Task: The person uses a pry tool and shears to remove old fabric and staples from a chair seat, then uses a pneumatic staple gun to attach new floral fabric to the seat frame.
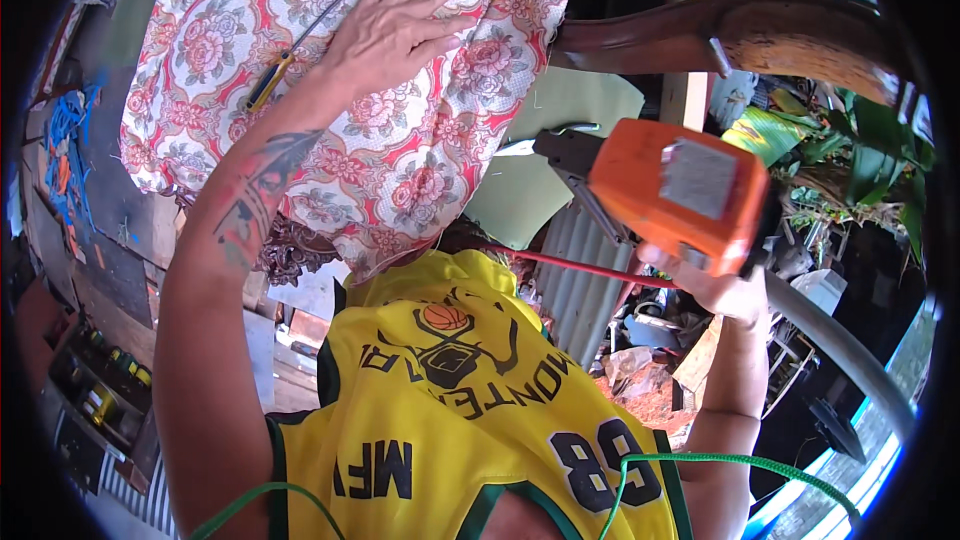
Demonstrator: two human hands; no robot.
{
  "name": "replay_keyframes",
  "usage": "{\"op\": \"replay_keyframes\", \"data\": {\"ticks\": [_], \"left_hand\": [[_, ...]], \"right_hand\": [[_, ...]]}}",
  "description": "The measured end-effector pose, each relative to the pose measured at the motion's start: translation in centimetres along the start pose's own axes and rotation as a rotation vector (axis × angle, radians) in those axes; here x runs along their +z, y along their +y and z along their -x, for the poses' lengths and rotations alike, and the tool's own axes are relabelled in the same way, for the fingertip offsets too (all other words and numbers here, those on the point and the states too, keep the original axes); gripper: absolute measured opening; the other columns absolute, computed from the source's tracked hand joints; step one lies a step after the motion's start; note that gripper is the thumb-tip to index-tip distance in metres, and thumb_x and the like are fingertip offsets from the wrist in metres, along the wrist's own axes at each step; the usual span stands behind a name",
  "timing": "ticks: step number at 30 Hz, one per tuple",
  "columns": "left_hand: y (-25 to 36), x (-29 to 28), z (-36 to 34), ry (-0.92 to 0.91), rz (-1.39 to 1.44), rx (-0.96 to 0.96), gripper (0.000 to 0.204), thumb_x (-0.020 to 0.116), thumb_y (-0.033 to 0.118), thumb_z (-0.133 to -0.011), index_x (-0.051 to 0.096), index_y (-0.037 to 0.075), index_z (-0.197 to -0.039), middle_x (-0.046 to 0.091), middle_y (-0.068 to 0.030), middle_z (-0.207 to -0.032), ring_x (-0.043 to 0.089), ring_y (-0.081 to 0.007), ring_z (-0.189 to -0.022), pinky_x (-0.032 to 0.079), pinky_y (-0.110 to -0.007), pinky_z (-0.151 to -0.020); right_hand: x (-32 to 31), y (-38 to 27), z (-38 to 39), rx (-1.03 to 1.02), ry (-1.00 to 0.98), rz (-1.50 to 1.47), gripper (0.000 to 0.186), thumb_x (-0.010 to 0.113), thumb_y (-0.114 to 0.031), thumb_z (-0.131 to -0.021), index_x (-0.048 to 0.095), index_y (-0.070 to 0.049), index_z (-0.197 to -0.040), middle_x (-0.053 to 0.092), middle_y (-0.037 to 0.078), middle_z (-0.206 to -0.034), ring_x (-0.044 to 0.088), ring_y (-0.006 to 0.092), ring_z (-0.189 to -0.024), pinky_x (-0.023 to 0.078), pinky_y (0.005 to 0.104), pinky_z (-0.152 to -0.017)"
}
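A floral red-and-cream upholstery cloth (420,180) covers a rounded seat or cushion in front of me. My left hand (400,30) lies flat on it, fingers spread. Beside that hand and forearm a screwdriver (272,78) with a yellow-and-black handle rests on the cloth, its long shaft pointing away and its tip near my fingers. On the right, my right hand (715,290) grips an orange staple gun (630,165), raised off the cloth. The gun's dark nose points left toward the cloth's edge. Its handle is mostly hidden by the body.
Carved dark wood (295,252) shows under the cloth's near edge. A curved wooden piece (740,35) extends right from the cloth. A red hose or rod (590,268) crosses below the gun. Blue strapping (70,160) lies left; plants (870,140) stand right. Green cords (740,458) hang close.
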State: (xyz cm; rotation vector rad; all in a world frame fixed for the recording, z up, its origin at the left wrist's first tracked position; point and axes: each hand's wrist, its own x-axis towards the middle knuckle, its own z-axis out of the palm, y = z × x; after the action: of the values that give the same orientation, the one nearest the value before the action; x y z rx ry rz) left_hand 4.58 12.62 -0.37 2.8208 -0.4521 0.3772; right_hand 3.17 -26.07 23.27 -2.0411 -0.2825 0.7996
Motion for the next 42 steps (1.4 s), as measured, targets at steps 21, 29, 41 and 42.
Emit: {"op": "replay_keyframes", "data": {"ticks": [21, 29, 41, 42], "left_hand": [[6.7, -0.3, 1.4, -0.171, -0.158, -0.221, 0.046, 0.060, 0.035, -0.102, 0.061, 0.023, -0.147, 0.039, 0.0018, -0.165, 0.023, -0.0315, -0.158, 0.016, -0.061, -0.127], [9.7, 0.3, 1.8, -0.226, -0.193, -0.376, 0.052, 0.055, 0.041, -0.104, 0.053, 0.023, -0.153, 0.026, 0.0016, -0.171, 0.018, -0.0308, -0.159, 0.015, -0.060, -0.127], [10.9, 0.8, 2.5, -0.205, -0.165, -0.486, 0.051, 0.051, 0.043, -0.106, 0.051, 0.029, -0.155, 0.025, 0.0047, -0.171, 0.013, -0.0305, -0.159, 0.012, -0.061, -0.127], [10.9, 0.8, 2.6, -0.197, -0.150, -0.483, 0.051, 0.051, 0.042, -0.105, 0.051, 0.029, -0.154, 0.025, 0.0046, -0.171, 0.013, -0.0304, -0.159, 0.011, -0.061, -0.127]], "right_hand": [[0.0, 1.3, -10.9, -0.183, -0.325, 0.252, 0.027, 0.083, -0.001, -0.077, 0.072, 0.002, -0.102, 0.077, 0.010, -0.090, 0.071, 0.0111, -0.082, 0.058, 0.0312, -0.078], [1.9, 0.6, -11.7, -0.168, -0.268, 0.374, 0.030, 0.085, -0.010, -0.082, 0.073, 0.001, -0.108, 0.078, 0.011, -0.088, 0.074, 0.0125, -0.080, 0.059, 0.0321, -0.074], [3.3, 0.7, -14.3, -0.165, -0.248, 0.192, 0.035, 0.080, -0.002, -0.088, 0.069, 0.002, -0.121, 0.074, 0.005, -0.088, 0.068, 0.0097, -0.068, 0.057, 0.0268, -0.062], [3.7, 0.0, -14.6, -0.157, -0.248, 0.247, 0.032, 0.077, -0.001, -0.089, 0.069, 0.002, -0.120, 0.074, 0.006, -0.087, 0.069, 0.0107, -0.067, 0.058, 0.0271, -0.061]]}}
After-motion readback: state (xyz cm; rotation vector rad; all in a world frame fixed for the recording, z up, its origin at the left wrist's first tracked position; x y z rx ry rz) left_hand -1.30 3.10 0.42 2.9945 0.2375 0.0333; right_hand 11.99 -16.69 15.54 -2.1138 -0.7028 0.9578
